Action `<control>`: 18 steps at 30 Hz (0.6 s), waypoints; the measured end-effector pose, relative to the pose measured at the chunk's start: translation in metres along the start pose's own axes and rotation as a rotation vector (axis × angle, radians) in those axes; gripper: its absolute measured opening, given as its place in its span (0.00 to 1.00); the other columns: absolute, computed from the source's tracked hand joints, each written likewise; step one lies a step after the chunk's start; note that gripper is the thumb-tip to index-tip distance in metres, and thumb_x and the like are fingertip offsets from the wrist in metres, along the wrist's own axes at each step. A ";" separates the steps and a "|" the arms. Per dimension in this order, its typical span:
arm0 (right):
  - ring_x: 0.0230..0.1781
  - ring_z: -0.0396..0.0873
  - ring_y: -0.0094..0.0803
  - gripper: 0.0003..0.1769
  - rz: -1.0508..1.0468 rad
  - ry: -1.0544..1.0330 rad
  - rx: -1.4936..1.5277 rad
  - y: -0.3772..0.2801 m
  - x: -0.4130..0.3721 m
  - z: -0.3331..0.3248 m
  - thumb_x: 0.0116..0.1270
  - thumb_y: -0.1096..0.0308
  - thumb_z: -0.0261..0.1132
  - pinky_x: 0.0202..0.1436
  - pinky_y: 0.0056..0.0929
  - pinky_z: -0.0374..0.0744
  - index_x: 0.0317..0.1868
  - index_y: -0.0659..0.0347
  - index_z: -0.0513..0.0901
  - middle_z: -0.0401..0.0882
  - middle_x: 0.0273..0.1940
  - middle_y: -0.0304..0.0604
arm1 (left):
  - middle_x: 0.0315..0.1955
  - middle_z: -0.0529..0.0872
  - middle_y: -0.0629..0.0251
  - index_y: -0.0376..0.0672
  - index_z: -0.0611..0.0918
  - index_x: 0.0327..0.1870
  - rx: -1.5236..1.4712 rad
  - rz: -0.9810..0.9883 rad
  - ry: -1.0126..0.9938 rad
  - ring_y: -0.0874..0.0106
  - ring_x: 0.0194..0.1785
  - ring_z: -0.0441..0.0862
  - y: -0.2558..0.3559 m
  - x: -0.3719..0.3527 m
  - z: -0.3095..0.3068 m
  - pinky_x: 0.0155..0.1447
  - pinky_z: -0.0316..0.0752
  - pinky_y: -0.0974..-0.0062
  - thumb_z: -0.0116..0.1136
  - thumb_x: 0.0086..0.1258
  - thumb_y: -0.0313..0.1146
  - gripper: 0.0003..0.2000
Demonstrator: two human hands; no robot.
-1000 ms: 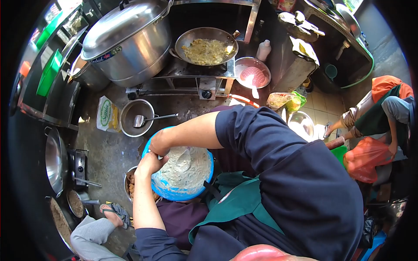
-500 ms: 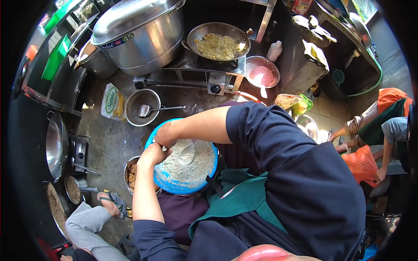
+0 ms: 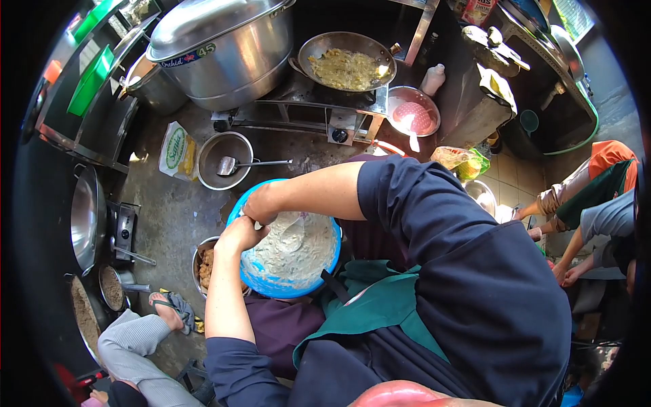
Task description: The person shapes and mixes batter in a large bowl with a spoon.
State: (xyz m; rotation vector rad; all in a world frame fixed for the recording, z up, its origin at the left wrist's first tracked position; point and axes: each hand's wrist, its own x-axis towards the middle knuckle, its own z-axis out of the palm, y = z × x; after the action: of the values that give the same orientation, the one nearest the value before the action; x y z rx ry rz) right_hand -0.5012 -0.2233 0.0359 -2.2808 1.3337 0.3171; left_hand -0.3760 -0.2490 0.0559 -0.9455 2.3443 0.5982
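- Bowl [image 3: 261, 285], blue, sits in the lap at picture centre and holds pale batter [image 3: 302, 254]. An apron [image 3: 369, 308] hides its rim from 3 to 5 o'clock.
- Left hand [image 3: 239, 236] is at the bowl's 10 o'clock rim with its fingers curled in. What they close on cannot be made out.
- Right hand [image 3: 261, 203] is at 11 o'clock, touching the left. It is clenched, with the fingertips hidden under the knuckles.
- Pot [image 3: 202, 261] at the bowl's 9 o'clock holds brown pieces and is half hidden behind the bowl and forearm.
- Foot [image 3: 169, 308] of another person, in a sandal, is at 8 o'clock, and the leg runs out of frame.
- Pan [image 3: 217, 146] at 11 o'clock has a ladle [image 3: 230, 166] resting in it.
- Wok [image 3: 346, 68] at 12 o'clock holds yellow food.
- Steamer [image 3: 224, 47] is beside it, its top cut off.
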 end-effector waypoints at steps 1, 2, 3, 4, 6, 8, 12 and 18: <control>0.43 0.80 0.45 0.15 0.009 0.006 0.005 0.000 0.000 0.000 0.54 0.67 0.63 0.46 0.40 0.76 0.42 0.62 0.84 0.83 0.40 0.53 | 0.51 0.80 0.52 0.41 0.78 0.54 0.007 -0.007 0.001 0.60 0.56 0.76 0.000 0.000 0.000 0.59 0.71 0.66 0.59 0.59 0.50 0.26; 0.42 0.80 0.45 0.15 0.017 0.013 0.012 0.000 0.002 0.002 0.52 0.67 0.63 0.46 0.40 0.75 0.42 0.60 0.84 0.83 0.40 0.52 | 0.51 0.80 0.52 0.41 0.78 0.54 0.009 -0.007 0.000 0.60 0.56 0.76 0.001 -0.001 0.000 0.59 0.71 0.66 0.59 0.59 0.50 0.26; 0.41 0.80 0.44 0.16 0.025 0.020 0.017 0.000 0.003 0.003 0.51 0.68 0.63 0.45 0.40 0.74 0.42 0.58 0.85 0.83 0.40 0.52 | 0.51 0.80 0.52 0.41 0.78 0.54 0.010 -0.006 0.002 0.60 0.56 0.76 0.001 -0.001 0.000 0.59 0.71 0.66 0.59 0.59 0.50 0.26; 0.41 0.80 0.44 0.16 0.024 0.022 0.016 0.001 0.004 0.004 0.51 0.68 0.63 0.45 0.40 0.74 0.42 0.58 0.85 0.83 0.39 0.51 | 0.51 0.80 0.52 0.41 0.78 0.54 0.011 -0.006 0.003 0.60 0.56 0.76 0.002 -0.001 -0.001 0.59 0.71 0.66 0.59 0.59 0.50 0.26; 0.41 0.80 0.44 0.16 0.022 0.026 0.014 0.002 0.005 0.005 0.51 0.68 0.63 0.46 0.40 0.74 0.42 0.58 0.85 0.83 0.39 0.51 | 0.51 0.80 0.52 0.41 0.78 0.54 0.010 -0.009 -0.002 0.60 0.56 0.76 0.001 -0.001 -0.001 0.59 0.71 0.66 0.59 0.59 0.50 0.26; 0.41 0.80 0.44 0.16 -0.004 0.023 0.012 0.002 0.006 0.006 0.51 0.68 0.63 0.46 0.40 0.74 0.42 0.58 0.85 0.83 0.39 0.51 | 0.50 0.80 0.52 0.41 0.78 0.53 0.009 -0.008 -0.005 0.60 0.56 0.77 0.001 0.000 -0.001 0.59 0.71 0.66 0.59 0.59 0.50 0.26; 0.42 0.80 0.44 0.16 -0.006 0.016 0.006 0.003 0.006 0.005 0.50 0.68 0.63 0.45 0.40 0.74 0.42 0.58 0.85 0.83 0.40 0.51 | 0.50 0.80 0.52 0.41 0.79 0.52 0.003 0.004 0.004 0.60 0.55 0.77 0.001 -0.001 -0.001 0.59 0.71 0.66 0.59 0.59 0.51 0.26; 0.44 0.81 0.45 0.15 -0.016 0.007 -0.004 0.001 0.001 0.002 0.56 0.64 0.64 0.47 0.40 0.76 0.42 0.64 0.83 0.83 0.41 0.53 | 0.49 0.80 0.51 0.40 0.79 0.52 0.008 0.012 0.006 0.59 0.55 0.77 -0.002 0.001 0.002 0.58 0.72 0.65 0.59 0.59 0.51 0.26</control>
State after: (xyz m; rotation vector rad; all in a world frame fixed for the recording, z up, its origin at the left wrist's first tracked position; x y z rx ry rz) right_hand -0.5012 -0.2237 0.0339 -2.2972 1.3184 0.3066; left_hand -0.3748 -0.2500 0.0534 -0.9315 2.3573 0.5913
